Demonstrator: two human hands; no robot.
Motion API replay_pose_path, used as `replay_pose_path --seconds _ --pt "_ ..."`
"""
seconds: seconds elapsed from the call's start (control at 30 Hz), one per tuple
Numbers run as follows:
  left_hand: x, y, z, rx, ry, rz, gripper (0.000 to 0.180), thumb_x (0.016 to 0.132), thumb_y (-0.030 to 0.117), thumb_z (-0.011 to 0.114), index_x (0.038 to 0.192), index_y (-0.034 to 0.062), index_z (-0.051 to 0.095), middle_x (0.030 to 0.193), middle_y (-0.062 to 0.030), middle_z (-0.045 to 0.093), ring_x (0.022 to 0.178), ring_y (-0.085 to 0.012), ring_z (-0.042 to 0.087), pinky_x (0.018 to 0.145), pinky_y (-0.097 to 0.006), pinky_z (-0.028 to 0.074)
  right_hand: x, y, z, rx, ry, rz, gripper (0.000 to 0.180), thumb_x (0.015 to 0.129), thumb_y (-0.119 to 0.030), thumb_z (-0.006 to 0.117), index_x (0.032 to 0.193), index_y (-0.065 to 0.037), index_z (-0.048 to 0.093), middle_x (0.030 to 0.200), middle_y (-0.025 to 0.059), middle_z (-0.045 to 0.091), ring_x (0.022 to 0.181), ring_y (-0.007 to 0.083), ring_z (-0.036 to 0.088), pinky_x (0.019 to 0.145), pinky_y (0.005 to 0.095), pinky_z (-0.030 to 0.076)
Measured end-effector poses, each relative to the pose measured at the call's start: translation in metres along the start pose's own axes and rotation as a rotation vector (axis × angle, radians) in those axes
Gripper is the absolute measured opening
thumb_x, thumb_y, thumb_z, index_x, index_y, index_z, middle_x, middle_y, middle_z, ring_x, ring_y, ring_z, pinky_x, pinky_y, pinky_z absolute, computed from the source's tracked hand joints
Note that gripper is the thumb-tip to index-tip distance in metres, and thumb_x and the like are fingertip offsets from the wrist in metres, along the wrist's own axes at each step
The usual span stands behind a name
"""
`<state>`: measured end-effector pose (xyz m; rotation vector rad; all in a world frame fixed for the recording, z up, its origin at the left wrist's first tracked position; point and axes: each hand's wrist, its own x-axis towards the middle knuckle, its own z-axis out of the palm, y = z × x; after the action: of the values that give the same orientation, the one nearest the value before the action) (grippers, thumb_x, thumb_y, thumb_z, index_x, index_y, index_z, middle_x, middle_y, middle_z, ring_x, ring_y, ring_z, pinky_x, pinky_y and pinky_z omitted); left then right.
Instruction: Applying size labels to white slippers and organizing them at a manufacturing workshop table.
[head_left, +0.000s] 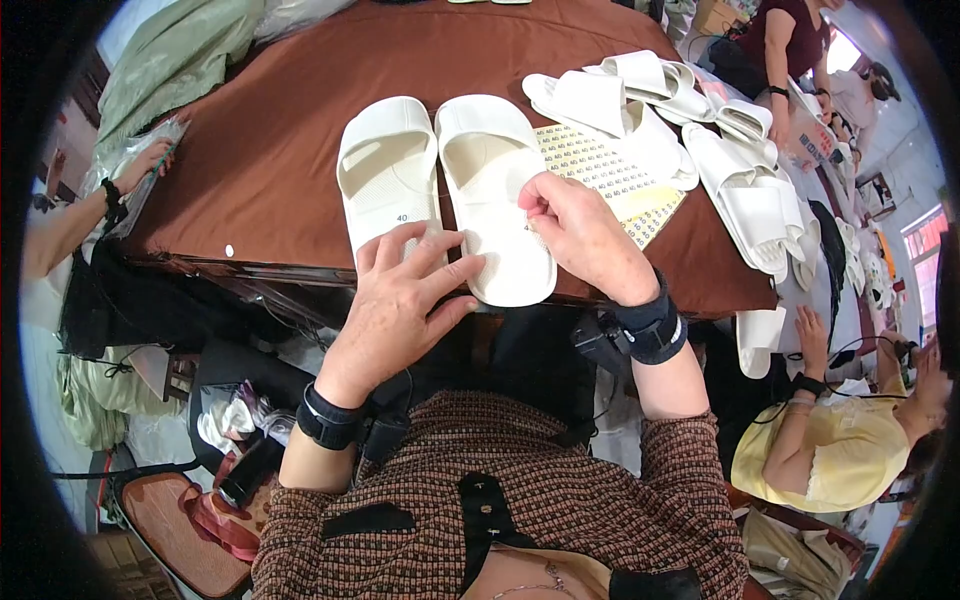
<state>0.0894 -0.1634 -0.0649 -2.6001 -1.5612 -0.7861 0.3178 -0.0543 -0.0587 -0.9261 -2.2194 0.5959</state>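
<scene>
Two white slide slippers lie side by side at the table's front edge, toes pointing away from me. The left slipper (pixel 392 150) carries a small clear printed sticker (pixel 402 218) on its footbed. My left hand (pixel 397 292) is open, palm down, its spread fingers resting over the heel ends of both slippers. Over the right edge of the right slipper (pixel 490 205), my right hand (pixel 582 235) pinches a tiny printed sticker between thumb and forefinger. That sticker is mostly hidden by the fingertips. Just beyond this hand lies a yellow and white sheet of stickers (pixel 600 170).
More white slippers (pixel 745 190) are heaped at the right on the brown-covered table (pixel 270 150), some overlapping the sticker sheet. One slipper (pixel 760 340) hangs past the right corner. Co-workers sit or stand at the right; another person's hand (pixel 145 165) holds plastic wrapping at the left.
</scene>
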Motion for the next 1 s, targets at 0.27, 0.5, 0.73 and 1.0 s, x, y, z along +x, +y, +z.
replay_pose_path --seconds 0.27,0.5,0.73,1.0 --pt "0.0 0.0 0.0 -0.002 -0.002 -0.003 0.037 0.086 0.026 0.076 0.122 0.0224 0.071 0.132 -0.0011 0.06 0.127 -0.0294 0.048 0.107 -0.048 0.033 -0.007 -0.002 0.004 0.014 0.084 0.004 0.009 0.09 0.002 0.058 0.099 0.001 0.059 0.083 0.0153 0.064 0.079 0.0268 0.065 0.073 0.0358 0.052" --pt "0.0 -0.001 0.0 -0.011 0.0 -0.005 0.037 0.085 0.025 0.076 0.122 0.0217 0.071 0.132 -0.001 0.06 0.127 -0.0298 0.048 0.107 -0.048 0.033 -0.019 -0.013 0.0 -0.015 0.156 0.024 0.013 0.094 0.002 0.053 0.104 0.0 0.062 0.093 0.0181 0.066 0.086 0.0325 0.067 0.077 0.0368 0.053" --pt "0.0 0.001 0.001 -0.017 0.0 -0.014 0.037 0.085 0.024 0.076 0.122 0.021 0.07 0.131 -0.0014 0.06 0.127 -0.0302 0.048 0.108 -0.049 0.033 -0.039 -0.03 0.007 -0.413 0.123 -0.254 0.023 0.08 0.001 0.059 0.103 -0.001 0.06 0.096 0.0153 0.065 0.094 0.0307 0.06 0.084 0.04 0.049" --pt "0.001 0.002 0.002 0.006 0.01 -0.004 0.037 0.084 0.023 0.075 0.121 0.0197 0.07 0.13 -0.0021 0.061 0.127 -0.0305 0.049 0.107 -0.049 0.034 -0.045 -0.035 0.015 -0.618 0.007 -0.269 0.02 0.083 -0.002 0.059 0.103 -0.001 0.059 0.112 0.0138 0.066 0.104 0.0289 0.06 0.092 0.0391 0.047"
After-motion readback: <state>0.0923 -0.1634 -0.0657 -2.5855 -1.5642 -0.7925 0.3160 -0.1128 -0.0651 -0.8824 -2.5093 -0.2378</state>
